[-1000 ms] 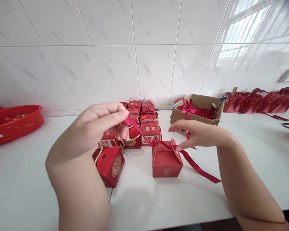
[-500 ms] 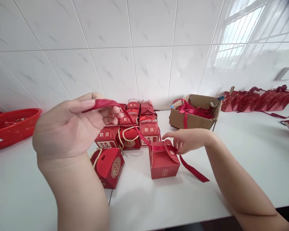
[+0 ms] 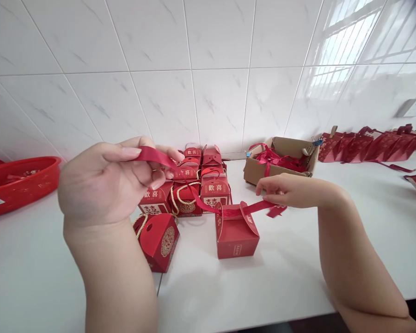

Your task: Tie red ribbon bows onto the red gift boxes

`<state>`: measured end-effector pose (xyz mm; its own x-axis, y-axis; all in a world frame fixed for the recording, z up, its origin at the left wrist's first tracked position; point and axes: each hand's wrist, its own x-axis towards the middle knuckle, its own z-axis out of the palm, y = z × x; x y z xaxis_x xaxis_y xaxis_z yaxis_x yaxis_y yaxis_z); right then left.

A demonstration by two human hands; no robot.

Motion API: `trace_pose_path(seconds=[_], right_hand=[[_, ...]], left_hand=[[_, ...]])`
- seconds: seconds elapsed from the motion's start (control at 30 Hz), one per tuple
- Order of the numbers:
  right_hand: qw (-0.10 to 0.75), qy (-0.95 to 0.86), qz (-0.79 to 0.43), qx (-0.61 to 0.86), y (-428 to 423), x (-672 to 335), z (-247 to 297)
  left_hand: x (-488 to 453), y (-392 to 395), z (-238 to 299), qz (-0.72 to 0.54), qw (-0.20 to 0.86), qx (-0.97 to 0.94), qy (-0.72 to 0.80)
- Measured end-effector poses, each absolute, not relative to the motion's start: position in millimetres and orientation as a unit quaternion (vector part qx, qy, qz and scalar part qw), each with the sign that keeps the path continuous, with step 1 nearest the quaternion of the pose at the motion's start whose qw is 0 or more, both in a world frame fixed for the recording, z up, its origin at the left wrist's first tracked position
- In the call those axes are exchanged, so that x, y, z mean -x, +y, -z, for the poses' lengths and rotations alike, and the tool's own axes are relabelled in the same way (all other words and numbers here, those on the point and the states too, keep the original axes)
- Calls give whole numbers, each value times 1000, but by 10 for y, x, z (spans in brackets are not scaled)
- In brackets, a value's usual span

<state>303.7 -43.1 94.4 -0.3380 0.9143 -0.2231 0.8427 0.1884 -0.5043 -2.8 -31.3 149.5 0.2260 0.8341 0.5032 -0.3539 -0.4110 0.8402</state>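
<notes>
A small red gift box (image 3: 237, 238) stands upright on the white table, its top flaps folded inward. A dark red ribbon (image 3: 203, 203) passes through its top and comes out on both sides. Raised at the left, my left hand (image 3: 114, 180) pinches one end of the ribbon between thumb and fingers, palm toward me. My right hand (image 3: 287, 190) grips the other end just right of the box, with a short tail hanging below the fingers. Left of this box sits another red box with a gold rope handle (image 3: 159, 243).
Behind stand several red boxes (image 3: 215, 187) in rows. A cardboard box (image 3: 277, 177) filled with loose red ribbon is near the tiled wall. Several red bags (image 3: 370, 145) line the back right. At the far left lies a red plastic basin (image 3: 24, 189).
My right hand has moved from the box's flap to the right and taken hold of the ribbon end that lay on the table, lifting it. My left hand has shifted slightly right.
</notes>
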Motion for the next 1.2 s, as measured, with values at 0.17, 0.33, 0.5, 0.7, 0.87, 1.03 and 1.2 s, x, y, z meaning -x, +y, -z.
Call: trace_pose_path(seconds=[0.17,0.33,0.5,0.7,0.87,1.03,1.2], right_hand=[[202,-771,-350,492,-518,-3134,-1047],[368,-723,-458,362,-490,-3138,-1007],[437,-683,-509,289,-387,-3042,-943],[472,-643,-541,266,-343,-3012,-929],[455,-630,-501,382,-368,-3152,-909],[412,-643,-476,436,-396,-3239,-876],[427,-662,-486,378,-449,-3092,-918]], left_hand=[[-5,-305,-1493,-594,516,-583,203],[-40,-298,-1463,-602,502,-591,190],[-48,-273,-1441,-606,496,-594,182],[-58,-288,-1449,-634,491,-568,185],[-74,-309,-1455,-656,488,-545,185],[-80,-298,-1439,-662,482,-547,174],[-86,-300,-1380,-627,439,-615,193]])
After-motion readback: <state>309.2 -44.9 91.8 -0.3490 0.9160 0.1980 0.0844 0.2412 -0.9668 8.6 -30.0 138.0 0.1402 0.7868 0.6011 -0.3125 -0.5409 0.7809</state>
